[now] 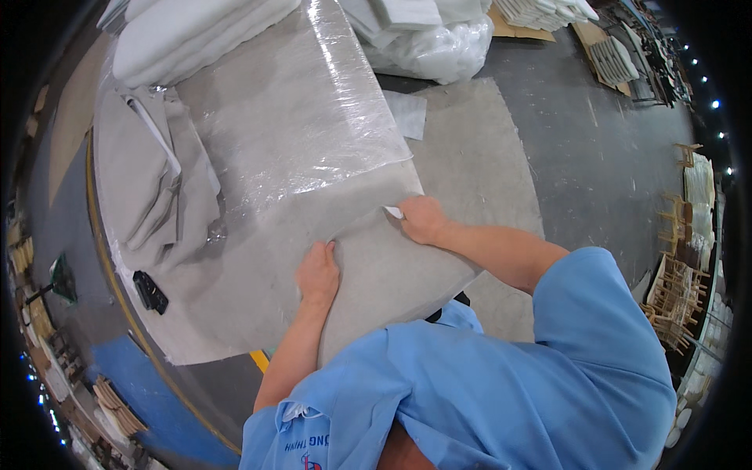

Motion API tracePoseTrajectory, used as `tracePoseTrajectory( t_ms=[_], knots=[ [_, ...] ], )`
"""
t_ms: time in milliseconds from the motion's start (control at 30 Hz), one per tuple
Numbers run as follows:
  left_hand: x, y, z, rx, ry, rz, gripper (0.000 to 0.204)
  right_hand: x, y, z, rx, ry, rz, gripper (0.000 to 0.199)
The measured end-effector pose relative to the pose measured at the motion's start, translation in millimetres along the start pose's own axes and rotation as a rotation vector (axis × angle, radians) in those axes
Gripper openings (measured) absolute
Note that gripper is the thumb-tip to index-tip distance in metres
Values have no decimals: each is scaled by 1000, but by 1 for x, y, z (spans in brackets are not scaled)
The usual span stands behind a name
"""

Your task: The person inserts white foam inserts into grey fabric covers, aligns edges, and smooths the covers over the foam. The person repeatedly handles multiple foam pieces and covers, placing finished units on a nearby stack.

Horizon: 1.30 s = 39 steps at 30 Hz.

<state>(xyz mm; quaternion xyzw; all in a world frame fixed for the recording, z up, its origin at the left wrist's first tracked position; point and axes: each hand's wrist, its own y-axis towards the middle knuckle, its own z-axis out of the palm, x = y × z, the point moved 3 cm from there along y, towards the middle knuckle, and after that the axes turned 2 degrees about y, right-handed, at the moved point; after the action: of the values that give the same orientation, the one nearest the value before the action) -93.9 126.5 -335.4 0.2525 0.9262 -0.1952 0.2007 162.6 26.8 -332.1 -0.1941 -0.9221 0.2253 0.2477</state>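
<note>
A grey fabric piece [376,274] is stretched between my hands and hangs toward my body over the table's near edge. My right hand [424,219] is closed on its upper right corner, where a bit of white underside is folded up. My left hand [318,272] is closed on the fabric's upper left edge, with the thumb on top. Beyond my hands, clear plastic film [290,117] lies over the grey table covering [243,282]. Crumpled grey fabric with a white edge [160,184] rests on the left of the table.
At the table's left edge sits a small black object [150,293]. Thick white padding [200,39] is stacked at the far left, and plastic-wrapped white padding [439,51] stands beyond the table. Wooden chair frames [677,298] line the right side. Blue sheeting [157,392] covers floor at lower left.
</note>
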Motion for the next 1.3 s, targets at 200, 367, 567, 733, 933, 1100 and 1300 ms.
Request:
tracePoseTrajectory(
  t_ms=[200,367,567,733,933,1100,1300],
  knots=[
    [13,2,-25,163,-113,35,38,-3,10,-9,43,-13,-73,29],
    [47,-29,-34,269,2,-13,41,-24,1,-30,50,62,-305,30],
    [45,-34,-26,151,28,-168,41,-16,-9,-22,-37,2,-246,30],
    [48,-29,-23,95,85,-192,41,-14,-4,-15,-62,-23,-208,33],
    [51,-23,-28,17,-26,-23,35,-15,4,-28,59,-33,-90,46],
    [92,-67,-53,11,-155,-220,48,-84,-66,-61,-319,533,266,63],
    [90,-134,-66,416,-1165,-686,61,-45,-184,-40,-129,1429,640,87]
  ],
)
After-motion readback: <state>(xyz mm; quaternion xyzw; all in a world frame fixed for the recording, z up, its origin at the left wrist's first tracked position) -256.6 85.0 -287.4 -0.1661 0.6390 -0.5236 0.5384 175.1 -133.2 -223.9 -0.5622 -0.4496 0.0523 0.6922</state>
